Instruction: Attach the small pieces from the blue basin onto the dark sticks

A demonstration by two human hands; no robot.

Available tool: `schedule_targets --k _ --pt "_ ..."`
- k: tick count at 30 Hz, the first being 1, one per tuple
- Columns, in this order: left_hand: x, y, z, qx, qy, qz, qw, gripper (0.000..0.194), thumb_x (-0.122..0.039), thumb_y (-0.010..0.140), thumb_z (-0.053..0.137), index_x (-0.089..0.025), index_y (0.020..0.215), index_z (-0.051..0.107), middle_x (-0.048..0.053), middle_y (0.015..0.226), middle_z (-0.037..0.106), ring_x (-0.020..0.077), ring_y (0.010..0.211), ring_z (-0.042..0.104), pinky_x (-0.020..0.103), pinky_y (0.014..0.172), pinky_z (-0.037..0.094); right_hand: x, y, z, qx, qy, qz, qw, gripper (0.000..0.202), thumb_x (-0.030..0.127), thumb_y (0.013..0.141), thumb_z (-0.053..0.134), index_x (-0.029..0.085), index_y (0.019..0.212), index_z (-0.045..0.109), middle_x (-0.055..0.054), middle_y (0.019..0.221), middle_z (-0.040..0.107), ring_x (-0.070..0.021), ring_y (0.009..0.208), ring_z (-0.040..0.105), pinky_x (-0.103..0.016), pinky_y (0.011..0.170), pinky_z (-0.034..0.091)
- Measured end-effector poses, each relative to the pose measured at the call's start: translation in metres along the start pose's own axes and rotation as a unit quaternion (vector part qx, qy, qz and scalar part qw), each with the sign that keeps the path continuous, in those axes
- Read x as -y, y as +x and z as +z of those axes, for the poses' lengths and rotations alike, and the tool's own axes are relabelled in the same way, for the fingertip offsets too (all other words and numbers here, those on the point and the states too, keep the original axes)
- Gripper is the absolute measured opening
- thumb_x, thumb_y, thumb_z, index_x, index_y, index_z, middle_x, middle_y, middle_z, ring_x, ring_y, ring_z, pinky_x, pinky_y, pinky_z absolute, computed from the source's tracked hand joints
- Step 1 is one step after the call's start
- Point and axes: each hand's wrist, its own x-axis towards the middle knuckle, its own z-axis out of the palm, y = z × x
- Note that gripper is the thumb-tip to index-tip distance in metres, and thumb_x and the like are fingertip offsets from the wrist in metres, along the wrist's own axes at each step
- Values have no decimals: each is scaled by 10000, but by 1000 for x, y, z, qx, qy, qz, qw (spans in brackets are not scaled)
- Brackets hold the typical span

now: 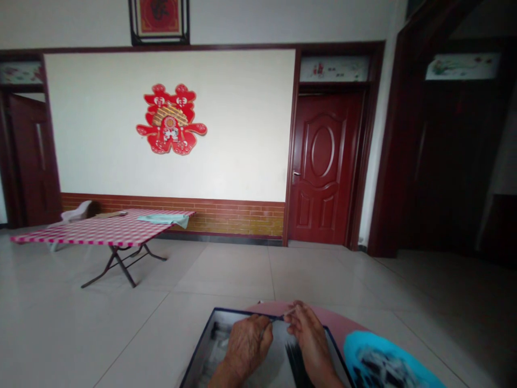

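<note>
Both hands are over a shallow box with a dark blue rim and pale inside. My left hand is closed, knuckles up, at one end of a thin, slender piece. At its other end, my right hand pinches with thumb and fingertips. The piece is too small and blurred to name. Below my right hand lies a bundle of thin black strips, partly hidden by the wrist. Along the box's left side are pale, translucent items that I cannot make out.
A bright blue basin with black and whitish pieces stands right of the box. Under them is a pink round tabletop. Farther off, a folding table with a checked cloth stands at left, and a red door is behind.
</note>
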Motion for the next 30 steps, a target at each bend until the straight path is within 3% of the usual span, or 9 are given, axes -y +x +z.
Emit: schedule_targets --k 5,10,16,20,24,30 --pt "7 -3 13 -37 -17 63 997 256 -247 907 354 -209 1042 568 54 885 658 176 797 639 257 696 508 3 -5 4 -2 21 15 1000 384 482 628 670 176 843 580 -30 701 652 -168 654 618 -246 540 462" --pt "19 -7 29 -69 -35 132 988 369 -194 893 323 -182 1245 431 102 1062 627 185 934 617 278 792 513 -1 -9 11 11 -53 -10 998 331 477 658 636 167 776 611 -22 689 643 -157 668 599 -221 526 439" --pt "26 -8 32 -69 -34 129 989 441 -143 874 305 -214 1307 347 85 1106 613 173 980 604 268 812 510 -10 -14 14 68 -196 -94 974 266 412 745 538 180 716 664 -8 660 639 -152 663 564 -230 565 429" --pt "26 -6 30 -68 -13 132 989 447 -110 861 295 -209 1292 358 91 1112 598 177 998 593 265 807 510 10 -7 6 76 -297 -143 941 263 308 772 478 187 880 685 -30 811 689 -167 764 600 -248 664 457" --pt "24 -6 31 -71 2 132 989 410 -120 861 300 -198 1251 395 92 1011 625 186 915 621 266 749 528 45 10 -32 88 -429 -136 889 291 249 758 442 183 909 683 -14 799 698 -150 707 606 -238 648 452" --pt "23 -6 35 -69 -1 131 989 364 -147 879 302 -191 1232 380 94 981 627 188 860 628 275 721 530 66 17 -127 89 -571 -114 808 222 113 625 491 193 657 696 -16 691 685 -168 712 591 -256 715 400"
